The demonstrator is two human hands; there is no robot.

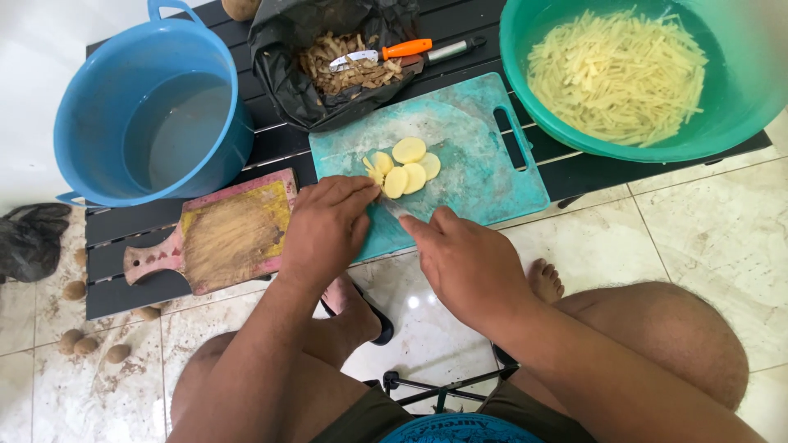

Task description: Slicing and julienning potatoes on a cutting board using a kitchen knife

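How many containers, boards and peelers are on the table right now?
Basins and buckets: 2, the blue bucket and the green basin
Bags: 1, the black bag of peelings
Cutting boards: 2, the teal board and the wooden board
Peelers: 1, orange-handled peeler
Total: 6

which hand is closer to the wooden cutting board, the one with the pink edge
Left. The left hand sits just past the wooden board's right edge, fingertips on the potato slices. The right hand is farther right, holding a knife over the teal board.
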